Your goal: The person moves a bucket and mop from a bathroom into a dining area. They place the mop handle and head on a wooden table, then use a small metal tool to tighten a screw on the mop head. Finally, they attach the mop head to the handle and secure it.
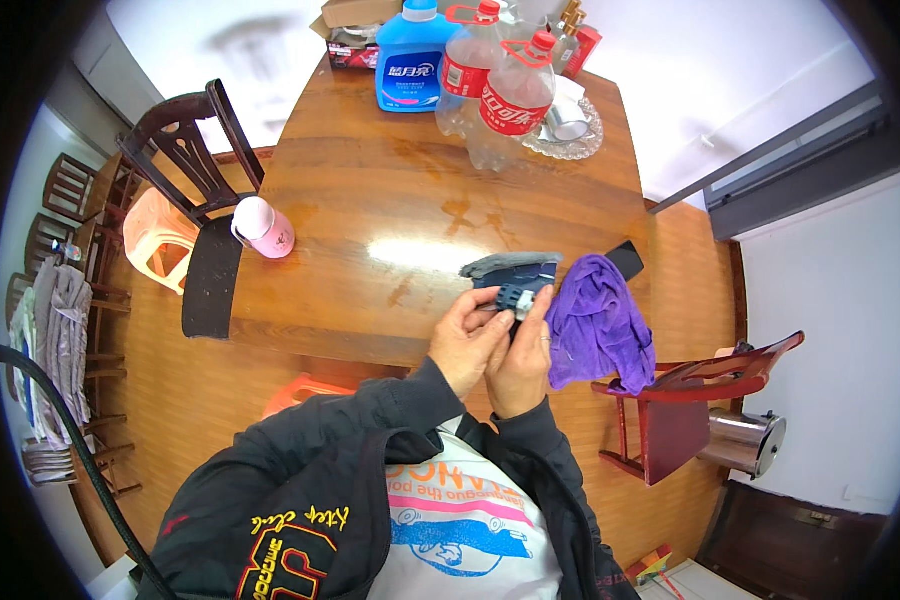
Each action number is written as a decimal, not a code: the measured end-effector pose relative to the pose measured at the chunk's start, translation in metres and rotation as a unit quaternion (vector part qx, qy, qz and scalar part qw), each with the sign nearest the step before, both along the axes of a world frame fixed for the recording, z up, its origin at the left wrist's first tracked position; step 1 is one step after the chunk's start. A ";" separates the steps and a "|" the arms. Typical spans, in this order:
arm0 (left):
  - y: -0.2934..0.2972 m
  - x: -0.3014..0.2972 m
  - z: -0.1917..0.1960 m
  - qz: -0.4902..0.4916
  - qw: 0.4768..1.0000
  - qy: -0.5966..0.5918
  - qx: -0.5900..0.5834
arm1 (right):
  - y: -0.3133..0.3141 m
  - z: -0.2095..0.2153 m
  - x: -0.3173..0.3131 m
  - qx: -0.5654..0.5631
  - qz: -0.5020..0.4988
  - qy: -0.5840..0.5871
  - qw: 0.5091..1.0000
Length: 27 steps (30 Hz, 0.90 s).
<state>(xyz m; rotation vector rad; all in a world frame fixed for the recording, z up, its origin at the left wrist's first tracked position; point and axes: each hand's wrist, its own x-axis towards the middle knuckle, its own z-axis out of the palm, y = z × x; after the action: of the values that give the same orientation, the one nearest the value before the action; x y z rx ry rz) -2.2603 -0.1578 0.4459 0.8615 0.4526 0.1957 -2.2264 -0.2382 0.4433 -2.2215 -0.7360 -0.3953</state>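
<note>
My left hand [464,341] and my right hand [520,356] meet in front of me near the table's front edge. Between their fingertips is a small dark blue-grey ridged piece with a whitish part [515,300]; its exact kind is unclear. Both hands are closed on it, thumbs close together, with a ring on a right finger. Just beyond the fingers lies a flat navy thing with a fuzzy grey edge [513,265], partly hidden by the hands. A crumpled purple cloth [600,325] rests to the right, hanging over the table's edge.
On the wooden table [370,300] stand a pink cup [266,230], a blue detergent bottle [410,65], two clear plastic bottles with red caps [515,105], and a glass dish [580,145]. A black phone [625,262] lies past the cloth. Chairs flank both sides, one dark red [670,430].
</note>
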 end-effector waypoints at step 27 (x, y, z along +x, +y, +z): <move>0.036 -0.023 -0.038 0.034 0.990 -0.056 -0.124 | 0.007 0.038 0.032 0.036 0.205 0.073 0.975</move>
<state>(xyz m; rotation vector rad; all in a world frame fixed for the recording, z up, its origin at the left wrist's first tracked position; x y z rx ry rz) -2.2829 -0.1218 0.4082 0.5892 0.3909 0.2439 -2.1946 -0.2310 0.4811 -1.9430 -1.0515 -0.0522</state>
